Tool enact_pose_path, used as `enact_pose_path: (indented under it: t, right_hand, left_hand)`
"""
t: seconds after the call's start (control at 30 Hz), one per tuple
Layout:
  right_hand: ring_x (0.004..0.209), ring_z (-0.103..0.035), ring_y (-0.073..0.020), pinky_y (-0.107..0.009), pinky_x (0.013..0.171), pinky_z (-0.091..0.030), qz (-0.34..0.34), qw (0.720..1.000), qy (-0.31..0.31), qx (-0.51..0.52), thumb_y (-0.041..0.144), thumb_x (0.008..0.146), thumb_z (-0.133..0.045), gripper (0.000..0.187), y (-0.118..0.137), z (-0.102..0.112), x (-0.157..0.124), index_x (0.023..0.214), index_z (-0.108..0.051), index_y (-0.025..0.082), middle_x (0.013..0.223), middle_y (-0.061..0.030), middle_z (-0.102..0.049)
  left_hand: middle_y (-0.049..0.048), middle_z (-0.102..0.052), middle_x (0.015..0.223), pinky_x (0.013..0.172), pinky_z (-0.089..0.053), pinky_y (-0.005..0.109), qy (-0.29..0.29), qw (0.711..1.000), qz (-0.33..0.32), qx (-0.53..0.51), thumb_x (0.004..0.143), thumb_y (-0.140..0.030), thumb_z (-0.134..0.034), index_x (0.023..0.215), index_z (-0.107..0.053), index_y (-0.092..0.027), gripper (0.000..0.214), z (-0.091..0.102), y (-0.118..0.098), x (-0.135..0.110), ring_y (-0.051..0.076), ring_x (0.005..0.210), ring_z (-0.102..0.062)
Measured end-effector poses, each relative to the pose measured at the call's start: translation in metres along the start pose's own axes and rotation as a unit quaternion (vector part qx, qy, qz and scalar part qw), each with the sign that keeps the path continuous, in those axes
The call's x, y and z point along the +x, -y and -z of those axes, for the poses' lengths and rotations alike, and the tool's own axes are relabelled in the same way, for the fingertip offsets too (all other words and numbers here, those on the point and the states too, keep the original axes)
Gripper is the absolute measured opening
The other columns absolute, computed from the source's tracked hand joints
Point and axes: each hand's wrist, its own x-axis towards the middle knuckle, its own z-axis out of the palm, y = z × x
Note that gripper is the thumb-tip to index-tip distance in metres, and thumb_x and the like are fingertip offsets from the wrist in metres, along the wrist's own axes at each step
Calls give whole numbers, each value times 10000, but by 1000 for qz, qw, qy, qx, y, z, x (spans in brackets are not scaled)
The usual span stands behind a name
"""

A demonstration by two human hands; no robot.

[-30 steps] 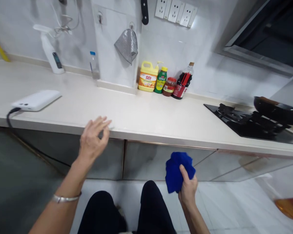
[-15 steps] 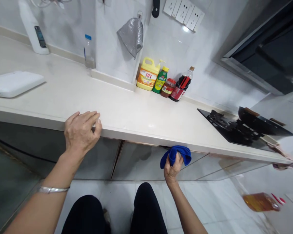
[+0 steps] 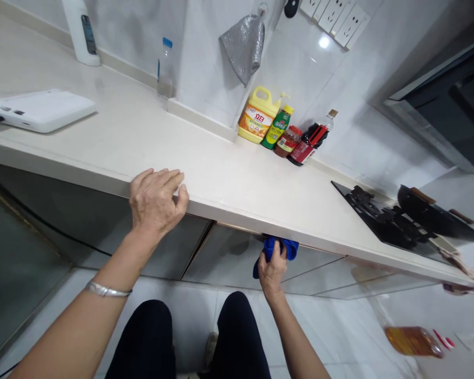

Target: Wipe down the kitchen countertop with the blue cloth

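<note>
My left hand (image 3: 158, 202) rests on the front edge of the pale countertop (image 3: 225, 179), fingers lying on top and the thumb apart. Nothing is held in it. A silver bangle (image 3: 108, 290) circles that wrist. Lower and to the right, my right hand (image 3: 273, 267) is closed around a bunched blue cloth (image 3: 290, 249). The cloth is against the top of the grey cabinet front (image 3: 231, 255), just under the counter's lip, and part of it hangs below my fingers.
A yellow detergent jug (image 3: 258, 116), a green bottle (image 3: 277, 126), a jar (image 3: 288, 142) and a dark sauce bottle (image 3: 308, 145) stand along the wall. A gas stove (image 3: 373, 210) with a wok (image 3: 438, 210) is at right. A white device (image 3: 43, 108) lies at left.
My right hand has pushed the blue cloth up under the counter's lip, moving slightly left along the cabinet. My left hand stays on the counter edge. The whole view has shifted.
</note>
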Motion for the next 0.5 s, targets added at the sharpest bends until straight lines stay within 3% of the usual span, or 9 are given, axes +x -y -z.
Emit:
enact_pose_path:
  t: [0.17, 0.5]
  right_hand:
    - [789, -673, -282, -360, 646, -545, 88, 993, 80, -24, 291, 886, -462, 546, 52, -14, -9, 1391, -484, 86, 1195, -261, -598]
    - [707, -648, -262, -346, 599, -539, 160, 980, 115, -41, 264, 867, -507, 547, 119, -21, -8, 1374, -498, 60, 1056, -244, -630]
  left_hand:
    - [35, -700, 1182, 1122, -361, 475, -10, 1000, 0, -4, 866, -246, -522, 1133, -673, -261, 307, -1, 0, -2, 257, 1149, -620]
    - [26, -685, 1209, 1125, -347, 496, 10, 999, 5, -34, 837, -237, -507, 1180, -659, -284, 377, 0, 4, -4, 269, 1157, -611]
